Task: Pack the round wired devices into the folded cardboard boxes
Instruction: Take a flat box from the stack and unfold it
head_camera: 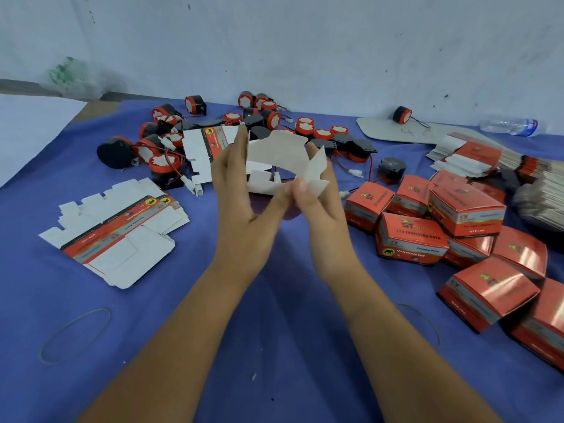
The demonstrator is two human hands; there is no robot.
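Observation:
Both my hands hold one half-folded cardboard box (276, 157) above the middle of the blue table, its white inside facing me. My left hand (241, 190) has straight fingers up along the box's left side, thumb at its lower flap. My right hand (314, 193) pinches the lower right flap. Behind it lies a heap of round black-and-red wired devices (164, 138). Closed red boxes (412, 236) are piled at the right.
Flat unfolded box blanks (116, 227) lie at the left, with stacks of more blanks (476, 160) at the far right. One device (402, 114) sits on a grey card at the back, near a plastic bottle (509, 126). A rubber band (76, 334) lies front left.

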